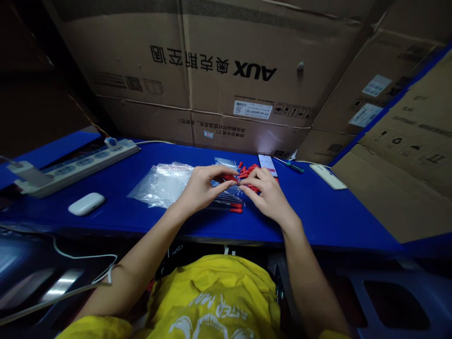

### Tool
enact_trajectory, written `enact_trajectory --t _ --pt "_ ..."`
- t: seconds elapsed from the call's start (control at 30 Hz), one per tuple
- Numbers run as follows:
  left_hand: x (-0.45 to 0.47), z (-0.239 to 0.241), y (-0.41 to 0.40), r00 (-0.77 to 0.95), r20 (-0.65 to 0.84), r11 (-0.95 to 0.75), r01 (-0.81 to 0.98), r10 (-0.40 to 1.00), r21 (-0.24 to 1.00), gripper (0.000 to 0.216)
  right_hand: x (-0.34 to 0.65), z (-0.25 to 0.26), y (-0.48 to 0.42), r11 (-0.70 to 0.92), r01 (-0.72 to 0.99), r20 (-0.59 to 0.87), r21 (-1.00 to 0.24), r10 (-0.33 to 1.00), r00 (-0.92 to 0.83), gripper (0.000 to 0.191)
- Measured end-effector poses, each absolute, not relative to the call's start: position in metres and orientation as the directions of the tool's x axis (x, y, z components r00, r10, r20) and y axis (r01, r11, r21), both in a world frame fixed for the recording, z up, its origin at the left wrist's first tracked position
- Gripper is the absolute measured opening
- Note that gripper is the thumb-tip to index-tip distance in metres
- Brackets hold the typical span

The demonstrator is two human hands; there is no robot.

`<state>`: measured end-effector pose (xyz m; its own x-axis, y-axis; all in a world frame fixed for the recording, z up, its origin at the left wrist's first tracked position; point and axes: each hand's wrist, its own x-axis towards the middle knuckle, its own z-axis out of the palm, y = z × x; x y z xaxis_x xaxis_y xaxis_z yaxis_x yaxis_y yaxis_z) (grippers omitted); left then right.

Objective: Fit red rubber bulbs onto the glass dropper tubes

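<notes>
My left hand [203, 186] and my right hand [265, 190] meet over the middle of the blue table [141, 216]. Both pinch a small red-capped clear tube [231, 178] between their fingertips. Under and behind the hands lies a heap of several more red-capped tubes [247, 172]. One packed tube [236, 207] lies just in front of the hands. A pile of clear plastic bags [164, 183] lies left of my left hand.
A white power strip [76, 167] runs along the table's left. A white earbud case [86, 203] lies near the front left. A phone [267, 165], a green-handled tool [294, 166] and a white remote-like device [327, 176] lie at the back right. Cardboard boxes [219, 70] wall the back and right.
</notes>
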<state>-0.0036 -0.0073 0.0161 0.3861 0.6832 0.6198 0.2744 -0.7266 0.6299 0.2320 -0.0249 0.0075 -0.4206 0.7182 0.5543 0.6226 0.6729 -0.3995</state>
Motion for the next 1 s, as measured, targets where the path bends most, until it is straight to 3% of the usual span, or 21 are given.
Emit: enact_trajectory --t 0.13,0.23,0.3,0.43,0.53,0.63,0.87,1.0 --pt "-0.001 0.018 -0.013 0.386 0.636 -0.739 0.246 0.668 0.627 0.028 0.220 0.008 -0.029 0.675 0.550 0.551 -0.491 0.730 -0.404 0.016" --pt "0.000 0.019 -0.016 0.428 0.679 -0.802 0.288 0.596 0.523 0.016 0.213 0.006 -0.031 0.629 0.469 0.489 -0.619 0.777 -0.397 0.012" --pt "-0.001 0.019 -0.016 0.437 0.697 -0.822 0.328 0.569 0.465 0.019 0.213 0.005 -0.030 0.588 0.421 0.440 -0.690 0.803 -0.401 0.023" --pt "-0.006 0.019 -0.015 0.536 0.587 -0.793 0.462 0.607 0.398 0.020 0.228 0.007 -0.027 0.535 0.406 0.435 -0.741 0.843 -0.317 0.030" --pt "-0.009 0.015 -0.011 0.676 0.383 -0.776 0.527 0.630 0.346 0.015 0.241 0.010 -0.026 0.497 0.473 0.404 -0.728 0.868 -0.290 0.020" --pt "-0.008 0.009 -0.006 0.716 0.265 -0.760 0.567 0.645 0.319 0.012 0.249 0.009 -0.023 0.498 0.586 0.369 -0.640 0.867 -0.334 0.013" --pt "-0.003 0.000 -0.003 0.718 0.200 -0.741 0.609 0.666 0.284 0.007 0.244 -0.003 -0.016 0.428 0.690 0.150 -0.583 0.892 -0.427 0.006" --pt "-0.003 -0.003 -0.001 0.726 0.200 -0.749 0.604 0.658 0.274 0.006 0.234 -0.009 -0.015 0.433 0.717 0.141 -0.547 0.891 -0.431 0.004"
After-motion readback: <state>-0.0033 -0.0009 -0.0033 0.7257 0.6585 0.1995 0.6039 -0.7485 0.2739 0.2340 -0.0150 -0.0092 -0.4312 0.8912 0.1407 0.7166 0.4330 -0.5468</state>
